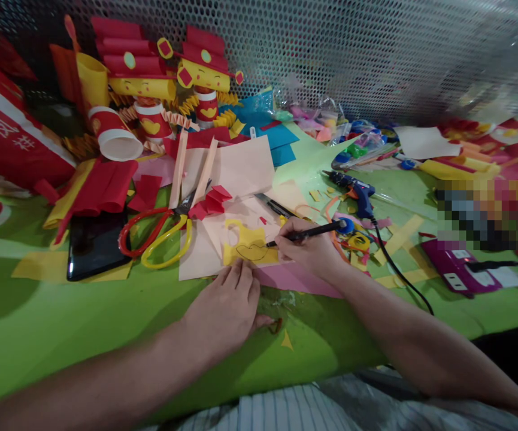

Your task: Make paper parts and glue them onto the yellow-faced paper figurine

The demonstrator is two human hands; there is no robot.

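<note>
A yellow paper piece with a curved outline drawn in dark ink lies on pale pink sheets at the middle of the table. In my right hand is a black pen, pinched between the fingers, its tip at the right end of the outline. My left hand rests flat, its fingertips on the lower edge of the yellow paper and the thumb apart. Left of the paper lie scissors with red and yellow handles. Under my right hand a darker pink sheet shows.
Paper-cup figures stand at the back left, near a black phone. To the right are a blue glue gun with its cord, paper scraps and a purple power strip. A metal mesh rises behind.
</note>
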